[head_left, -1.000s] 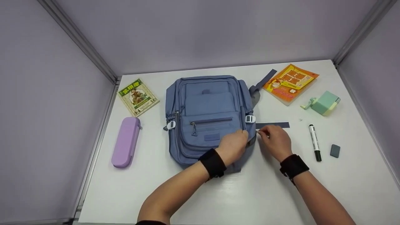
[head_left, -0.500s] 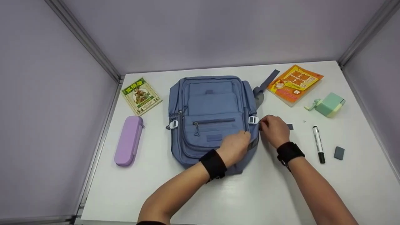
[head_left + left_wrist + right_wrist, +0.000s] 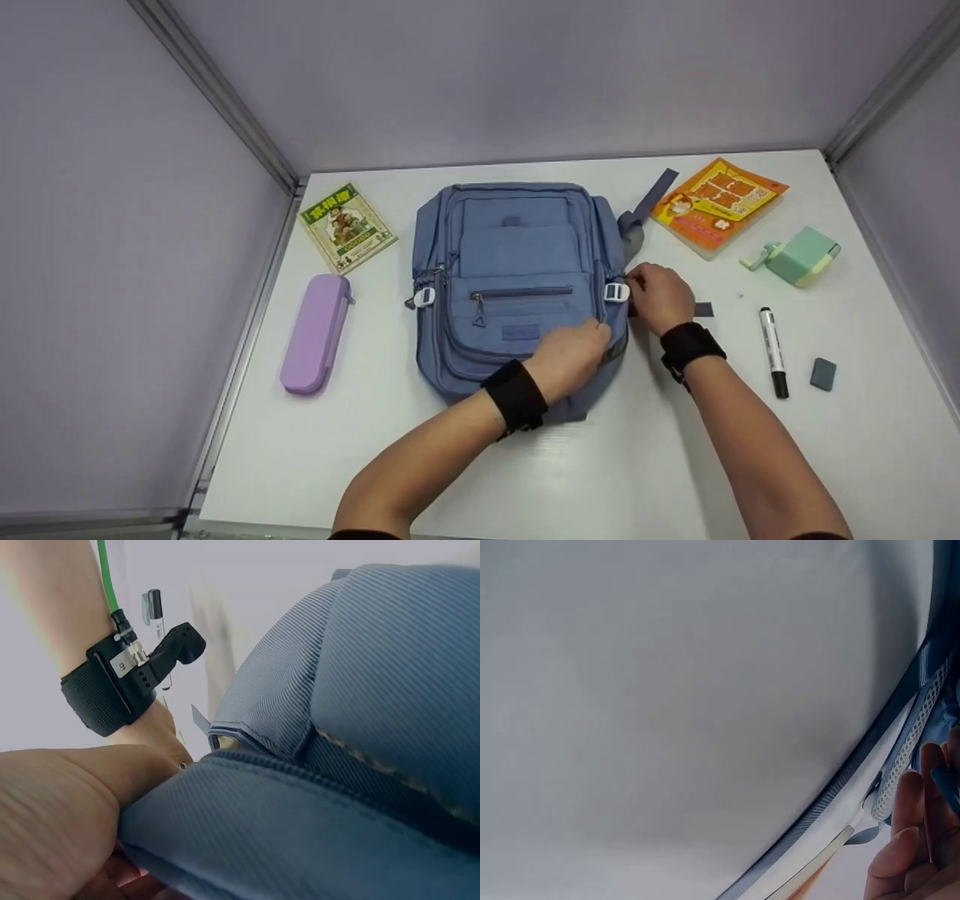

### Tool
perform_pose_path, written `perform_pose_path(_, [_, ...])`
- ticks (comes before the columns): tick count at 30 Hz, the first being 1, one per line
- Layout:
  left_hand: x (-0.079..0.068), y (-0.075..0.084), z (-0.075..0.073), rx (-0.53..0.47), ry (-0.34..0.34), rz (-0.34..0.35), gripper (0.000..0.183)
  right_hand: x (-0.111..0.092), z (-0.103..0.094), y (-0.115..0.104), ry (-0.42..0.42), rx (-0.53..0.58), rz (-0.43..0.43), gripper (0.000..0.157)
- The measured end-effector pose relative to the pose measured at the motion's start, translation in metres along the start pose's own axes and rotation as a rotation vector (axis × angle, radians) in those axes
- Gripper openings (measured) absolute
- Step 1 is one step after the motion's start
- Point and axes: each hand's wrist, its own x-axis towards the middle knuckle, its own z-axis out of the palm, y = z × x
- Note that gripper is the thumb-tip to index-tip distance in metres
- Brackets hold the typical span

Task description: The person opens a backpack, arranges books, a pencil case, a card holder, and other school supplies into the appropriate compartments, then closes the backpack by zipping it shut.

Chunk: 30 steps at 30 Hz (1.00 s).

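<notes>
A blue backpack (image 3: 517, 251) lies front up on the white table. Across its lower right front, my left hand (image 3: 568, 358) grips the side fabric; in the left wrist view the thumb lies over a fabric edge with a zipper (image 3: 255, 765) beside it. At the bag's right edge, next to a white buckle (image 3: 616, 292), my right hand (image 3: 661, 298) pinches a small zipper pull, mostly hidden by the fingers. The right wrist view has curled fingers (image 3: 907, 847) at the far right, against blue fabric, with a dark strap (image 3: 832, 787) running past.
At left are a green-covered book (image 3: 349, 227) and a purple pencil case (image 3: 316, 334). On the right lie an orange book (image 3: 718, 206), a mint pencil sharpener (image 3: 801, 256), a marker (image 3: 774, 352) and a dark eraser (image 3: 823, 373). A loose strap (image 3: 651, 196) sticks out near the orange book.
My right hand has moved up along the backpack's right side, from below the white buckle to just above it. The left hand keeps its grip. The whole view has shifted slightly.
</notes>
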Motion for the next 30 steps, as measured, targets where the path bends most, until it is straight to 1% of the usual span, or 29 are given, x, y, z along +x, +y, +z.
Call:
perform_pose_path(4, [0.001, -0.001, 0.0, -0.011, -0.008, 0.01, 0.01, 0.003, -0.001, -0.001, -0.013, -0.015, -0.001, 0.016])
perform_pose_path(8, [0.002, -0.002, 0.0, -0.03, -0.019, -0.006, 0.011, 0.002, -0.002, -0.002, -0.022, -0.012, 0.004, 0.017])
perform_pose_path(11, [0.001, -0.002, 0.001, -0.034, -0.027, -0.015, 0.012, 0.0, -0.002, -0.002, -0.011, -0.001, -0.003, 0.018])
perform_pose_path(13, [0.001, -0.003, 0.002, -0.028, -0.022, -0.011, 0.012, -0.003, -0.003, -0.003, 0.005, 0.014, -0.011, 0.023])
perform_pose_path(15, [0.0, -0.003, 0.002, -0.035, -0.018, -0.005, 0.011, -0.009, -0.005, -0.003, 0.017, 0.034, -0.031, 0.034])
perform_pose_path(17, [0.0, -0.003, 0.003, -0.054, -0.014, -0.005, 0.009, -0.02, -0.008, -0.003, 0.03, 0.056, -0.081, 0.048])
perform_pose_path(19, [-0.001, -0.003, 0.003, -0.073, -0.024, -0.01, 0.011, -0.035, -0.011, -0.003, 0.019, 0.068, -0.151, 0.061])
perform_pose_path(21, [-0.003, -0.004, 0.003, -0.09, -0.046, -0.021, 0.017, -0.052, -0.012, -0.004, 0.001, 0.069, -0.25, 0.072])
perform_pose_path(23, [-0.006, -0.004, 0.003, -0.092, -0.065, -0.03, 0.022, -0.068, -0.011, -0.006, -0.026, 0.056, -0.351, 0.078])
perform_pose_path(26, [-0.014, -0.005, 0.005, -0.078, -0.084, -0.034, 0.029, -0.088, -0.007, -0.01, -0.055, 0.016, -0.503, 0.077])
perform_pose_path(28, [-0.02, -0.006, 0.006, -0.069, -0.078, -0.033, 0.034, -0.098, -0.004, -0.013, -0.066, -0.005, -0.584, 0.07])
perform_pose_path(30, [-0.028, -0.007, 0.008, -0.077, -0.063, -0.031, 0.037, -0.105, -0.001, -0.016, -0.069, -0.012, -0.638, 0.063])
